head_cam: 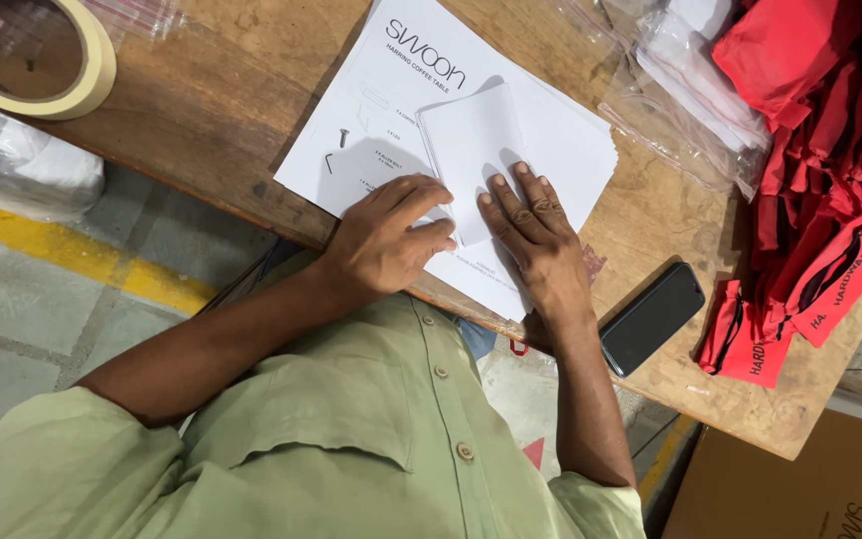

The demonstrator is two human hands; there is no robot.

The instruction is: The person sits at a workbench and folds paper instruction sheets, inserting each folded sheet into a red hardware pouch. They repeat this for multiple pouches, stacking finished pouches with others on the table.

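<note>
Left hand (pixel 386 240): fingers curled, pressing the edge of a folded white sheet (pixel 471 150). Right hand (pixel 536 235): flat, palm down on the same sheet. Sheet lies atop a paper stack (pixel 571 150) on the wooden table (pixel 221 110). Nearby: black phone (pixel 650 317), tape roll (pixel 37 55), red pouches (pixel 830 150).

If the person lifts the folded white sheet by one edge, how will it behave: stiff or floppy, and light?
The folded white sheet is thin paper, so it probably sags and weighs very little. The left hand and right hand both press on it, suggesting the fold may spring open if released. On the smooth paper stack beneath, it likely slides easily.
</note>
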